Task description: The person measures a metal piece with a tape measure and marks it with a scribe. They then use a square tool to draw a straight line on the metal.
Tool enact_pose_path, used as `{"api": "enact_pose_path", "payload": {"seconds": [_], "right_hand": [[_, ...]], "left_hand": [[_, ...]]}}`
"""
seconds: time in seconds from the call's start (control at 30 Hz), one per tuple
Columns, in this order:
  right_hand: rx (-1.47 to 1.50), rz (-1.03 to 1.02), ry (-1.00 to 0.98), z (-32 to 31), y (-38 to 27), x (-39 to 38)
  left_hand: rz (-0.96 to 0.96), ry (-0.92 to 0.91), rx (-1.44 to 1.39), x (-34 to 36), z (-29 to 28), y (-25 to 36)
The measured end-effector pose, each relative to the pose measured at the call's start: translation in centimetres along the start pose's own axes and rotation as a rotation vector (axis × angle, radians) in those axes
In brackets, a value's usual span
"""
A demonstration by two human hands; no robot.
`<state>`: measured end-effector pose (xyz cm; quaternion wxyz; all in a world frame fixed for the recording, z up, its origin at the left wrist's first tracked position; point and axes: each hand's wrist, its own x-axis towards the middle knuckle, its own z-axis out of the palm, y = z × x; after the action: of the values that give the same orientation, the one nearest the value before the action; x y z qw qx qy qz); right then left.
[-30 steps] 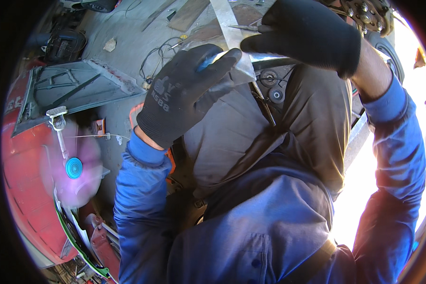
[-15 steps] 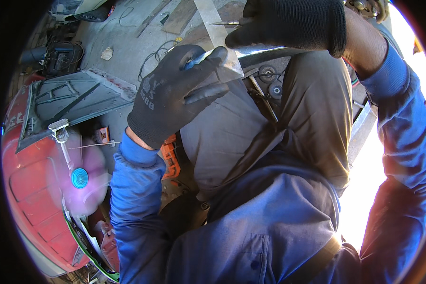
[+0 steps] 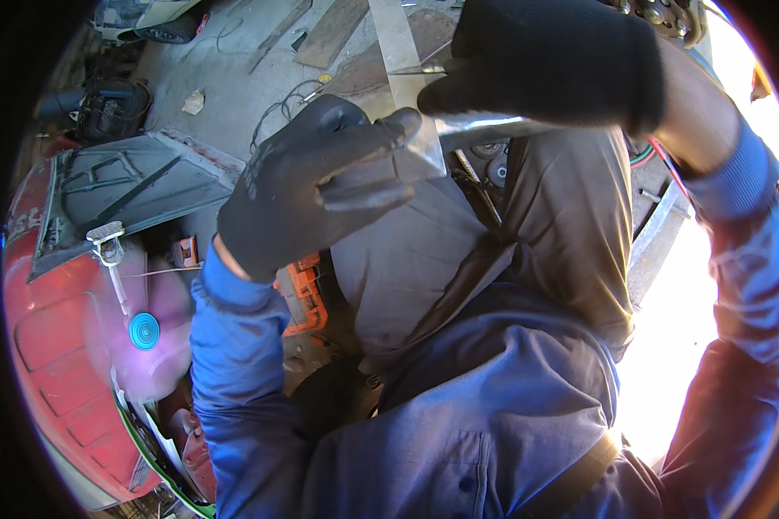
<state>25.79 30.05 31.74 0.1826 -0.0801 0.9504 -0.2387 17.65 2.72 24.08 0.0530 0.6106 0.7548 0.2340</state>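
Observation:
My left hand (image 3: 299,186), in a black work glove, grips a flat strip of bare sheet metal (image 3: 396,43) near its lower corner, with thumb and fingers closed at the edge. The strip runs up and away over my knee, and a bright, shiny edge extends to the right below my other glove. My right hand (image 3: 550,65), gloved in black too, is closed around a thin pointed metal tool (image 3: 420,70). Its tip points left, across the strip; whether it touches the metal I cannot tell. The glove hides the tool's handle.
On the left a small fan (image 3: 144,331) spins beside a red panel (image 3: 48,346) and a grey metal frame (image 3: 130,186). An orange case (image 3: 305,298) sits by my left thigh. Grinding discs (image 3: 496,169) lie between my knees. Offcuts (image 3: 333,35) and a dark cable (image 3: 277,108) lie on the floor.
My left hand has shifted slightly left and down. My right hand has moved a little right and down with the pointed tool, and the metal strip has shifted slightly down.

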Motion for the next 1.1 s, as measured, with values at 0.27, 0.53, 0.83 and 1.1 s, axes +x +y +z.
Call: {"api": "enact_pose_path", "payload": {"seconds": [0.27,0.53,0.83,1.1], "right_hand": [[-0.406,-0.468,0.304,6.1,2.9,0.2],[-0.078,-0.024,0.27,6.7,0.4,-1.2],[-0.348,-0.484,0.409,6.8,3.3,-0.7],[-0.415,-0.417,-0.009,-2.1,-0.4,-1.8]], "left_hand": [[0.06,-0.049,-0.162,-1.2,0.8,-0.5],[0.051,0.091,-0.004,-1.8,2.0,-0.3],[-0.004,0.324,0.578,-3.3,4.9,3.7],[0.017,0.337,0.399,-1.9,-0.6,3.7]]}}
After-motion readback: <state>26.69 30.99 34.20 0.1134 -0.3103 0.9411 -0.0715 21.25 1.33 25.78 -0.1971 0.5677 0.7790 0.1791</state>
